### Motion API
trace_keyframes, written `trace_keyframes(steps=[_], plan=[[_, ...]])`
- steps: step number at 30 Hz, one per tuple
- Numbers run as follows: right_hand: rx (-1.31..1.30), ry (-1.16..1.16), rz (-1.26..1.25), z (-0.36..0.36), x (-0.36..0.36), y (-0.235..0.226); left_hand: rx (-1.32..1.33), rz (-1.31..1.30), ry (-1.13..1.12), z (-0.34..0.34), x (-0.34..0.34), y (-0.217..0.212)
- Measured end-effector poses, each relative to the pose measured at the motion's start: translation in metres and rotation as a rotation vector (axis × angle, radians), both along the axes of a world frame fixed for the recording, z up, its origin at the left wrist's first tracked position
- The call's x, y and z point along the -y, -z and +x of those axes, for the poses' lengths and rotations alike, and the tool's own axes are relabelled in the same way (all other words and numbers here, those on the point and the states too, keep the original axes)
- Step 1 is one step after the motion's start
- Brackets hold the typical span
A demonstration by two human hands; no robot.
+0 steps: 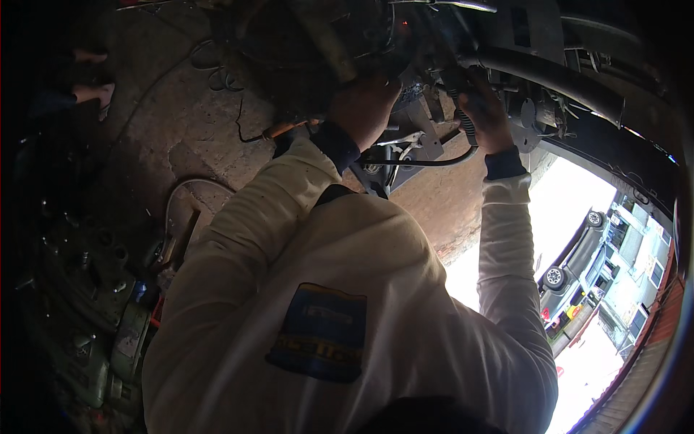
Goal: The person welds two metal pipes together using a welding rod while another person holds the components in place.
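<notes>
My right hand (pixel 486 116) is wrapped round a dark hand tool whose ribbed sleeve (pixel 465 119) runs down past the palm. From that sleeve a black cable (pixel 441 162) curves to the left. My left hand (pixel 367 108) is closed at the lower end of a pale bar (pixel 327 45); what its fingers grip is hidden. Just below it, a silver plier-like tool (pixel 401 141) lies by a dark metal plate (pixel 423 130). Left of my left wrist is an orange-handled tool (pixel 280 130). The work area beyond both hands is dark, with a tiny red glow.
A thick dark pipe (pixel 553 79) crosses the upper right. Green machinery (pixel 87 347) stands at the lower left. Thin cables (pixel 177 72) trail over the stained floor (pixel 195 123). Another person's bare foot (pixel 105 98) shows at the upper left. Outside, at right, a car (pixel 575 253) is parked.
</notes>
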State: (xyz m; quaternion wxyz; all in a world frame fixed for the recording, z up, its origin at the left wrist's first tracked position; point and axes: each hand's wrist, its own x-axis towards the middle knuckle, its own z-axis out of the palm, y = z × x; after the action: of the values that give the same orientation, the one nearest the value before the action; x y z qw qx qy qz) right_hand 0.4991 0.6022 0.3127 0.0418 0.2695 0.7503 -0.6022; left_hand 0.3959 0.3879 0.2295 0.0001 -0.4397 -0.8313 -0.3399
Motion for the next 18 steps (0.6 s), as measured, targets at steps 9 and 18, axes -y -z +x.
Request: trace_keyframes(steps=[9,18], plan=[[-0.003,-0.033,0.084,-0.0045,0.0010,0.0031,0.000,-0.016,0.005,-0.0011,0.0013,0.0003],[0.009,-0.117,0.347,-0.0100,0.0047,0.0013,0.029,0.134,-0.027,-0.0028,-0.0011,0.0020]])
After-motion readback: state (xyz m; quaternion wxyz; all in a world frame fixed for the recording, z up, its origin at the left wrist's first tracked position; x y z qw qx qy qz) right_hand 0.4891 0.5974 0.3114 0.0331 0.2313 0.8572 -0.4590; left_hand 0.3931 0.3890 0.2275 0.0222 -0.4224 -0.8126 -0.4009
